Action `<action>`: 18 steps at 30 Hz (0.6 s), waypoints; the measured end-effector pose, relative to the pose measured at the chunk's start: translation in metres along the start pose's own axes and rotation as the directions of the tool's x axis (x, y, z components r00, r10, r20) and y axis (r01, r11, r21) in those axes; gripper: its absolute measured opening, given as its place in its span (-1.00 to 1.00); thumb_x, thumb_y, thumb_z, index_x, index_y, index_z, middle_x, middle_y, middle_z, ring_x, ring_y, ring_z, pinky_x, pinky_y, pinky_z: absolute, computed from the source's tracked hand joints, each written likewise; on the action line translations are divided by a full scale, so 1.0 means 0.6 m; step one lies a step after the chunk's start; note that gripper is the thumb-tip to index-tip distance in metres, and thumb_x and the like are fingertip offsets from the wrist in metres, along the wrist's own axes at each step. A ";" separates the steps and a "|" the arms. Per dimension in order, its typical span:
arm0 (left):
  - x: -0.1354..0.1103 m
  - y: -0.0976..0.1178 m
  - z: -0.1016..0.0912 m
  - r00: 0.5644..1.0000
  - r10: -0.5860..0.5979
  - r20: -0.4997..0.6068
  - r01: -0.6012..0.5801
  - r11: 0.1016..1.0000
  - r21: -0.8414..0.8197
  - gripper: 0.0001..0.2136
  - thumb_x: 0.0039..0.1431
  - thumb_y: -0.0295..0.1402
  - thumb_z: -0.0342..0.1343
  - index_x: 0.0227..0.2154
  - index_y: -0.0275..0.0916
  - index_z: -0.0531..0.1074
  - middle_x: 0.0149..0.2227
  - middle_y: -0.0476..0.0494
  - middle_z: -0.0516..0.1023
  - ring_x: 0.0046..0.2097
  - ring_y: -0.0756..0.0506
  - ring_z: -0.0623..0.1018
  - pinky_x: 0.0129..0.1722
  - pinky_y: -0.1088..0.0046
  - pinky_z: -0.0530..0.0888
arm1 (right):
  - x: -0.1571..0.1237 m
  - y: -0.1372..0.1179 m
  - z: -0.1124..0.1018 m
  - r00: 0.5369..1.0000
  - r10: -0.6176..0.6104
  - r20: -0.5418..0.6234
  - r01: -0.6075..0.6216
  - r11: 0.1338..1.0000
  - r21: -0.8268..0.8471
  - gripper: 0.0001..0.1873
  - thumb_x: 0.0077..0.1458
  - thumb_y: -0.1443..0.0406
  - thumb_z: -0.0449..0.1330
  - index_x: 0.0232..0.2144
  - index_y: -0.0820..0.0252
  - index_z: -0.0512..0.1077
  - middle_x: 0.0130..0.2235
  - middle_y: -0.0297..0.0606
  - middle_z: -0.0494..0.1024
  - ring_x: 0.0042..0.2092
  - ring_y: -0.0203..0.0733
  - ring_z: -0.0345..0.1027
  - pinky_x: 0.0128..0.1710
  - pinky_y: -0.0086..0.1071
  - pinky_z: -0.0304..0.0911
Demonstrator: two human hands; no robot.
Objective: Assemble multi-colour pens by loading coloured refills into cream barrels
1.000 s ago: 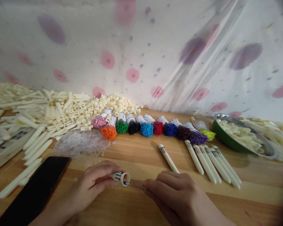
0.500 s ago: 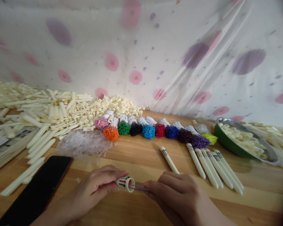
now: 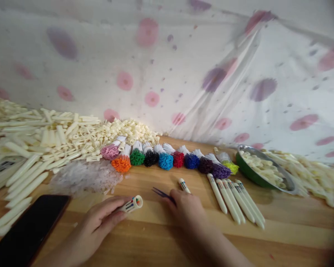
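My left hand [image 3: 101,218] is closed round a cream pen barrel [image 3: 132,204], whose open end with coloured tips inside points to the right. My right hand [image 3: 186,205] is closed on a few thin dark refills [image 3: 160,193] that stick out to the left, a short way from the barrel's mouth. Just beyond that hand lies a single finished pen [image 3: 183,184]. A row of coloured refill bundles [image 3: 164,160] runs across the wooden table [image 3: 156,237] behind both hands.
Several finished pens [image 3: 236,200] lie right of my right hand. A green bowl [image 3: 249,173] of cream parts stands further right. Heaps of cream barrels and caps [image 3: 66,135] fill the left, with clear small parts [image 3: 83,177] before them. A black phone [image 3: 28,231] lies at front left.
My right hand has pulled away from the barrel's mouth and moved up toward the bundles with dark refills in its fingers. The left hand still holds the barrel. The camera has shifted.
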State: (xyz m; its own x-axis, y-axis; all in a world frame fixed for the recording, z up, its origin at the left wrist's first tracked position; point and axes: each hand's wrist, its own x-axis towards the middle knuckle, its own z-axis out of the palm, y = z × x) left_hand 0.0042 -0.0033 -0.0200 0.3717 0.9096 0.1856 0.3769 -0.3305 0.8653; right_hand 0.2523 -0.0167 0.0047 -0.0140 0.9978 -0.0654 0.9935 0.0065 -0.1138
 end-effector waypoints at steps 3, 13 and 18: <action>0.001 -0.005 0.005 0.996 -0.083 -0.035 0.081 0.995 -0.049 -0.78 0.09 -0.23 0.09 -0.20 -0.01 0.54 -0.19 0.03 0.65 -0.22 -0.09 0.62 -0.24 0.56 0.53 | -0.001 -0.018 0.018 0.999 0.029 -0.020 -0.030 0.999 -0.044 -0.71 0.19 0.17 0.07 -0.42 0.23 0.47 -0.38 -0.14 0.58 -0.33 -0.08 0.48 -0.45 -0.39 0.18; 0.003 0.019 0.013 0.995 -0.100 -0.031 0.098 0.994 -0.044 -0.75 0.04 -0.20 0.07 -0.25 -0.08 0.56 -0.36 -0.01 0.67 -0.36 -0.06 0.62 -0.32 0.58 0.53 | 0.039 0.127 -0.065 0.925 0.285 -0.252 -0.283 0.958 0.046 -0.71 0.25 0.17 -0.06 -0.34 0.14 0.41 -0.41 -0.30 0.55 -0.37 -0.20 0.43 -0.49 -0.45 0.10; 0.004 0.026 0.014 0.993 -0.113 -0.032 0.110 0.990 -0.088 -0.73 0.00 -0.20 0.06 -0.28 -0.12 0.57 -0.43 -0.01 0.67 -0.40 -0.07 0.63 -0.39 0.59 0.53 | 0.097 0.237 -0.084 0.845 0.469 -0.258 -0.458 0.883 0.103 -0.77 0.22 0.22 0.04 -0.27 0.27 0.40 -0.38 -0.31 0.49 -0.38 -0.28 0.38 -0.38 -0.38 0.28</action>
State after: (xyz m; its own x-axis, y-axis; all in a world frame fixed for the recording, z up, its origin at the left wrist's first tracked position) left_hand 0.0184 -0.0082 -0.0101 0.2991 0.9488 0.1015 0.3393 -0.2051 0.9180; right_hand 0.3985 0.0457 0.0345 0.4831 0.8631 0.1475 0.8718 -0.4584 -0.1728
